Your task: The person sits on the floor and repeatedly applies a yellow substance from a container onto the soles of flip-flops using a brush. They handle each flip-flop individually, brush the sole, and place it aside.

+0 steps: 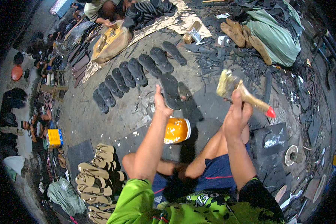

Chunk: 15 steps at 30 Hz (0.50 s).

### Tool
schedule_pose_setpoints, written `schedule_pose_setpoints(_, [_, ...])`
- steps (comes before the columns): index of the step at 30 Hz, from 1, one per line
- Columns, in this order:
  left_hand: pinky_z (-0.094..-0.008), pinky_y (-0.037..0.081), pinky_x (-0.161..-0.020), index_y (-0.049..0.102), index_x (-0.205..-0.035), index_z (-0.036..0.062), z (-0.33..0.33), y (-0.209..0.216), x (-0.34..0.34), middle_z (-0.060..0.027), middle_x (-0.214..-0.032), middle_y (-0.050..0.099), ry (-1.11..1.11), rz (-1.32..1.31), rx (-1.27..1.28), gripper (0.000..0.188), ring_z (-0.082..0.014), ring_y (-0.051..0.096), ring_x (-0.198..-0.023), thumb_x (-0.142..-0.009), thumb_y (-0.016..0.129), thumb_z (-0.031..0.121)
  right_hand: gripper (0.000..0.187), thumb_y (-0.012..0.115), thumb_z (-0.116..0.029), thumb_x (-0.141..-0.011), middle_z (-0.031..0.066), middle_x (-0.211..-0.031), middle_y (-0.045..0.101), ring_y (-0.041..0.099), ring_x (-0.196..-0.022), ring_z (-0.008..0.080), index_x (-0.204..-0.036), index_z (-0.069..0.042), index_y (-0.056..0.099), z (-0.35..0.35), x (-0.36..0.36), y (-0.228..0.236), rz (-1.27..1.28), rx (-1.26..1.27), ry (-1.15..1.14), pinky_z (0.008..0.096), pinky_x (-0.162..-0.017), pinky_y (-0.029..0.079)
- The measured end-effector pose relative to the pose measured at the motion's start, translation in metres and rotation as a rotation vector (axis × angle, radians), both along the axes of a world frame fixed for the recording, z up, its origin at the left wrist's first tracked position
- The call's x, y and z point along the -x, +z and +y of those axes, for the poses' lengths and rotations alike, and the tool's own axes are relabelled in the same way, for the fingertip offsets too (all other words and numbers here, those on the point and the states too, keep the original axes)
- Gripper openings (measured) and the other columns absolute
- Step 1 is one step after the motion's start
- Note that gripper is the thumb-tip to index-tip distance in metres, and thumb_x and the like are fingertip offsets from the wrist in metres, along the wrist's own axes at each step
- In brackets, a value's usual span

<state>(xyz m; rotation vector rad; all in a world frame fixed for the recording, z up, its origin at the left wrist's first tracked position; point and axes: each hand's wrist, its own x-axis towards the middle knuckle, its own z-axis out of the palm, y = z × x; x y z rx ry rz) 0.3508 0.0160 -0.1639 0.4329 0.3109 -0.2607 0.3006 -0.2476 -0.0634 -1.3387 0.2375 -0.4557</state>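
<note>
My left hand (162, 102) grips a black sandal sole (170, 87) by its near end and holds it up over the floor. In my right hand (235, 112) is a glue brush (255, 100) with a pale handle and a red tip; its thick head is coated yellowish. Between my forearms, a white-rimmed tub (189, 128) of shiny amber glue (176, 129) rests on the floor near my legs. Beyond my left hand, several black soles (138, 71) lie side by side in a slanting row.
Tan flip-flops (93, 170) are stacked at lower left, near a yellow can (55, 138). Another person's hand (107, 23) is by a round wooden block (117, 46) at the top. Black scraps, wooden shoe lasts (233, 31) and a green sack (274, 37) lie at upper right.
</note>
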Motion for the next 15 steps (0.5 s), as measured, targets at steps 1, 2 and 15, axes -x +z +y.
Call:
schedule_pose_setpoints(1, [-0.0593,0.045,-0.093,0.056,-0.123,0.0052,-0.021,-0.01,-0.006,-0.0191,-0.109,0.064,0.125,0.17,0.011,0.063,-0.0396,0.059,-0.105,-0.095,0.038,0.058,0.027,0.064,-0.026,-0.093,0.0049,-0.101,0.065,0.057,-0.084,0.0098,-0.106,-0.001,0.064,-0.004,-0.018,-0.006,-0.023,-0.124,-0.023,0.0294,-0.07,0.048])
schedule_pose_setpoints(2, [-0.0591,0.045,-0.093,0.058,-0.121,0.0071,-0.036,-0.021,-0.004,-0.0168,-0.111,0.064,0.159,0.155,-0.005,0.055,-0.0378,0.06,-0.104,-0.095,0.04,0.053,0.028,0.065,-0.026,-0.093,0.0042,-0.101,0.065,0.057,-0.084,0.0093,-0.106,-0.002,0.065,-0.006,-0.033,-0.01,-0.047,-0.249,-0.04,0.0283,-0.069,0.048])
schedule_pose_setpoints(15, [-0.0381,0.047,-0.082,0.045,-0.124,0.006,-0.107,-0.032,-0.015,-0.0062,-0.114,0.058,0.154,0.326,-0.68,0.039,-0.018,0.056,-0.102,-0.087,0.057,0.008,0.028,0.069,-0.031,-0.09,-0.0005,-0.089,0.062,0.054,-0.078,0.0078,-0.097,-0.004,0.066,-0.02,-0.067,-0.068,0.102,-0.361,-0.055,0.0276,-0.065,0.047])
